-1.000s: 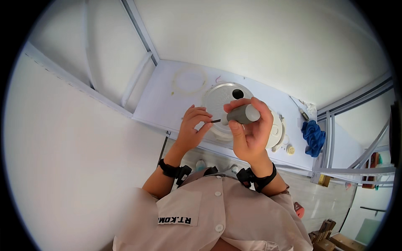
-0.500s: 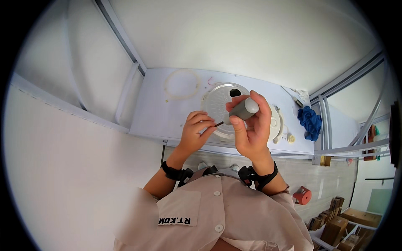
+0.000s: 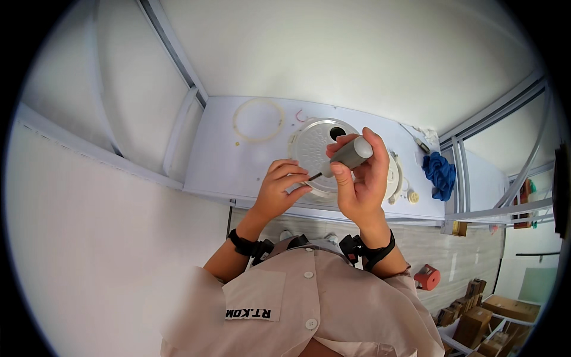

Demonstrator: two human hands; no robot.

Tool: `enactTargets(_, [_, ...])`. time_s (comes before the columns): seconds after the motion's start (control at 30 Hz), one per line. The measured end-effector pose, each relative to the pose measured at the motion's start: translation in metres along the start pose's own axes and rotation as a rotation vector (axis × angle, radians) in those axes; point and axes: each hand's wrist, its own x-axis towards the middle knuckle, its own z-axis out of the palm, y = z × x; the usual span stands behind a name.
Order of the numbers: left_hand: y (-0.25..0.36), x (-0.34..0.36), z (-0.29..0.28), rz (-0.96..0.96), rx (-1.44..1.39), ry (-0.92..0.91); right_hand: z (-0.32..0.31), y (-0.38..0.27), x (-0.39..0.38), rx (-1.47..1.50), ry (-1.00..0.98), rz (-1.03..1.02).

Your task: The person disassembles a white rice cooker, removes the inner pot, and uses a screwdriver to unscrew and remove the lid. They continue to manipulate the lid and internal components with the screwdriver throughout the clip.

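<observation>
My right hand point(image 3: 367, 193) is wrapped round the thick grey handle of a screwdriver point(image 3: 350, 157), its dark shaft slanting down to the left. The fingers of my left hand point(image 3: 278, 189) are bent together at the shaft's tip. Whatever small thing they pinch there, if any, is too small to make out. Beneath and behind both hands lies a round, silvery-white lid-like part point(image 3: 310, 150) with a dark oval spot near its far edge. My right hand covers part of it. A second round white part point(image 3: 392, 178) shows partly behind my right wrist.
On the white table point(image 3: 217, 160) lie a pale ring point(image 3: 235, 122) at the far left and a short pink wire point(image 3: 300, 114). To the right are a small cream round piece point(image 3: 413, 196), a crumpled blue cloth point(image 3: 439, 175) and a grey-handled tool point(image 3: 422, 146). Metal frame posts flank the table.
The screwdriver and my right hand have shifted slightly to the right. My left fingers have stayed near its tip, moving a little rightward too.
</observation>
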Motion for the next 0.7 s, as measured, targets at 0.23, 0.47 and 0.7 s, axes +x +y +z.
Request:
enactTargets(0.23, [0.005, 0.002, 0.0, -0.015, 0.014, 0.012, -0.002, 0.002, 0.002, -0.168, -0.05, -0.118])
enactTargets(0.47, [0.0, -0.001, 0.004, -0.023, 0.046, 0.034, 0.002, 0.001, 0.008, -0.305, 0.038, -0.361])
enactTargets(0.7, [0.001, -0.001, 0.008, -0.058, 0.004, 0.052, -0.015, -0.008, 0.014, -0.107, -0.121, -0.282])
